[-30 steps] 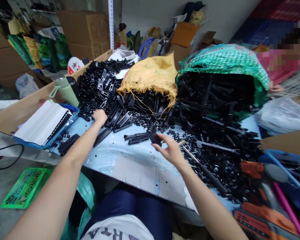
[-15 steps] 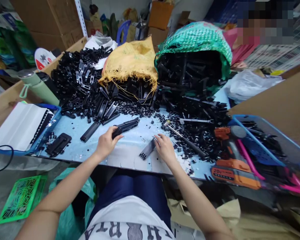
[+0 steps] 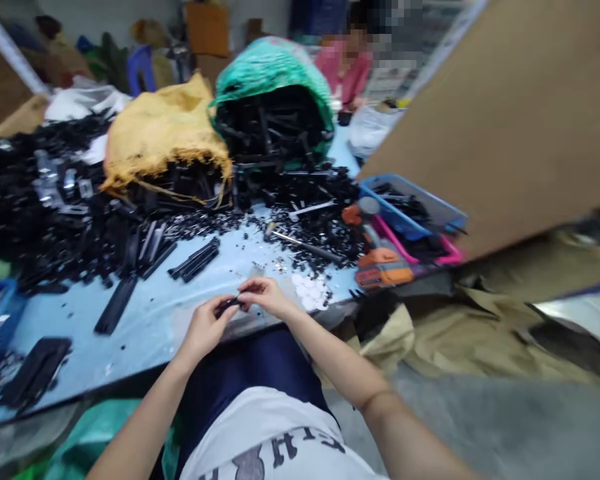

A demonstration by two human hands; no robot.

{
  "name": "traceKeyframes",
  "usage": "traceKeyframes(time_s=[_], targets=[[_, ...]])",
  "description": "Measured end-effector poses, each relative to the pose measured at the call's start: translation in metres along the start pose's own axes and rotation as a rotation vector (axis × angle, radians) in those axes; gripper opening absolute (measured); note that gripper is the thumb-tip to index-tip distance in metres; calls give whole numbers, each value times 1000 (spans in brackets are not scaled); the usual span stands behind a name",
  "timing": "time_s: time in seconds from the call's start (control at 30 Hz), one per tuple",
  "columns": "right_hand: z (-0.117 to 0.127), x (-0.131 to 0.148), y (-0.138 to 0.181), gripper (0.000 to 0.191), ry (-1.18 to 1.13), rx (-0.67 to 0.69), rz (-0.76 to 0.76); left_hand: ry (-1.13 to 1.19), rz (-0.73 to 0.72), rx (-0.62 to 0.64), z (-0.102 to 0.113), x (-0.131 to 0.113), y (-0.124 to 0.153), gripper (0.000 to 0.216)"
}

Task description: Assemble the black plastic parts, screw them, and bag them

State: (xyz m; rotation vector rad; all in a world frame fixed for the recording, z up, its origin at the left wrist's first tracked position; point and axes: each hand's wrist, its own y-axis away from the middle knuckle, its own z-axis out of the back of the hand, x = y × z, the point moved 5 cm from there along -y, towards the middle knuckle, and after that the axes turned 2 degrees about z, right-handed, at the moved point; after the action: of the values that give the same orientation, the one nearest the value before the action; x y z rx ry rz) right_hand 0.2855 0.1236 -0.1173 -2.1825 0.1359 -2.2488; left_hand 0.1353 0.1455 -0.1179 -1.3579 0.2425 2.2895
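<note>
Close to the table's front edge, my left hand [image 3: 206, 328] is closed on a small dark black plastic part [image 3: 227, 307]. My right hand [image 3: 265, 297] meets it from the right, fingers pinched at the part's end. Blur and the fingertips hide whether a smaller piece is in that pinch. Beyond my hands, black bar-shaped pieces [image 3: 195, 260] lie side by side on the blue tabletop [image 3: 150, 300]. Another flat black bar [image 3: 116, 305] rests farther left.
Black parts spill from a yellow sack [image 3: 165, 127] and a green sack [image 3: 275, 67]. A hammer [image 3: 307, 245], a wrench [image 3: 313, 209] and an orange power drill [image 3: 383, 267] lie right, beside a blue basket [image 3: 415, 200]. A person in pink [image 3: 347, 67] sits beyond.
The view has turned right. My hands have come together near the front edge. The dark bar at my right hand has been let go, and bars now lie side by side beyond my hands.
</note>
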Motion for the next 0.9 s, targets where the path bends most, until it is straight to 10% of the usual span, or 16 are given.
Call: traceKeyframes(time_s=[0.1,0.27,0.33,0.43,0.57,0.7,0.8,0.9], targets=[[69,25,12,24,181,-268,134,-77,-105,12,-1,1,-1,39],[285,91,56,27,499,-1128,241,-125,-170,84,1,-6,3,36],[353,110,75,29,818,-1421,49,-148,-157,70,5,-5,5,34],[392,114,72,18,850,-1336,-59,-190,-95,-9,15,4,7,35],[326,104,50,9,1056,-1095,232,-268,32,-173,52,30,-8,36],[186,56,20,17,1028,-304,427,-525,224,-334,124,65,-33,40],[97,18,11,28,1093,77,402,-739,465,-502,184,85,-49,40],[51,-7,3,41,1218,185,209,-810,756,-540,223,106,-61,42]])
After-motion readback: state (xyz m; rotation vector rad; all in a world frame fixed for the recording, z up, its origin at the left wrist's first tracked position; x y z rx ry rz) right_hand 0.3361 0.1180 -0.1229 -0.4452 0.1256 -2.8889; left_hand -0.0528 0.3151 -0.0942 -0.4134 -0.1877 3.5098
